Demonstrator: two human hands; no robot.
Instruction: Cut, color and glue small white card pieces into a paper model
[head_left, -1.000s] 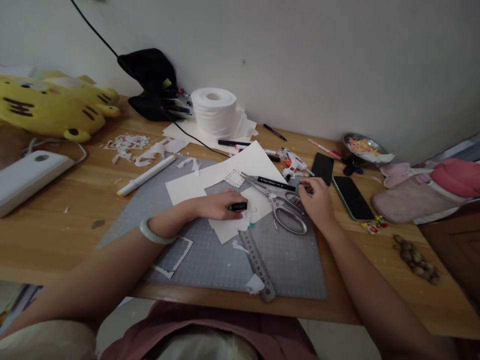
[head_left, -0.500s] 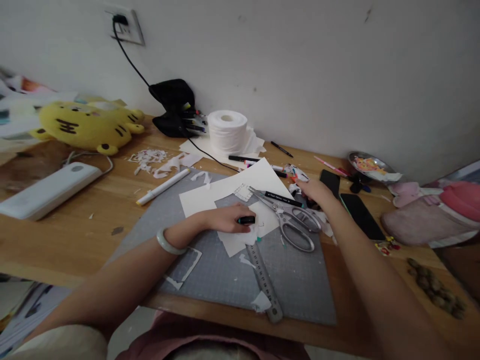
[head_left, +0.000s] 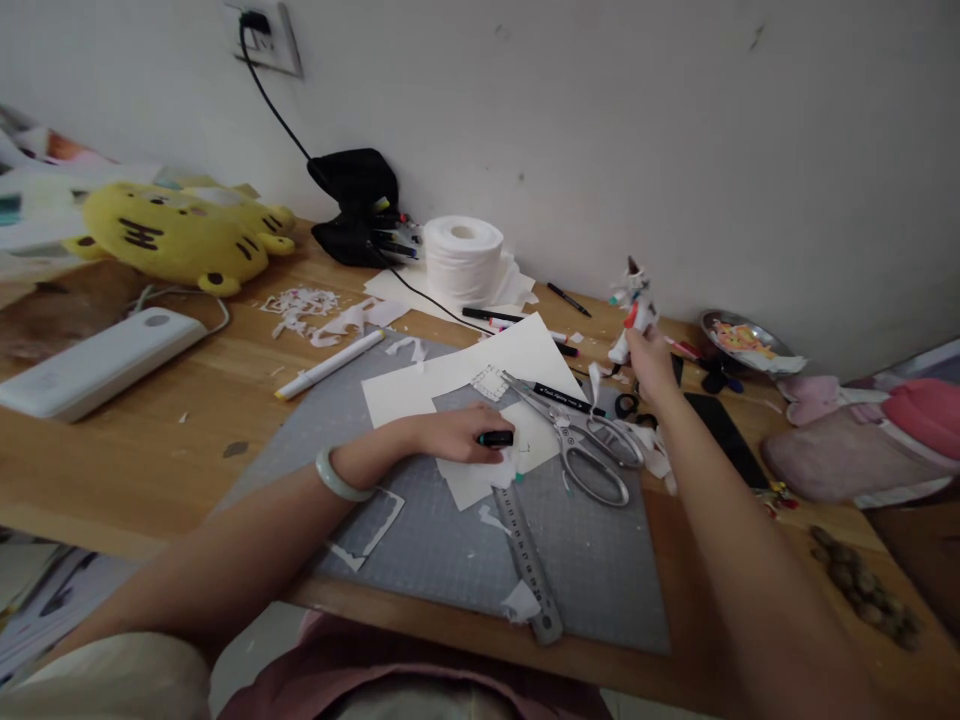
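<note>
My left hand (head_left: 450, 436) rests closed on a grey cutting mat (head_left: 420, 540), gripping a black marker (head_left: 495, 438) over a small white paper piece (head_left: 480, 480). My right hand (head_left: 649, 362) is raised above the desk's far side, closed around a small white glue gun (head_left: 628, 300) with red and teal parts, pointing up. Large silver scissors (head_left: 581, 440) lie on the mat between both hands. A second black marker (head_left: 566, 398) lies by the scissor blades. A metal ruler (head_left: 529, 560) runs toward the mat's front edge.
A toilet roll (head_left: 463, 260), a black pen pouch (head_left: 352, 205) and a yellow tiger plush (head_left: 176, 240) line the wall. A white box (head_left: 90, 360) sits left. A dark phone (head_left: 724, 425), a metal dish (head_left: 739, 335) and pink plush items (head_left: 870, 440) stand right.
My right hand reached from the scissor handles to the clutter behind them and lifted the glue gun up off the desk. My left hand stayed put with the marker. The camera tilted upward.
</note>
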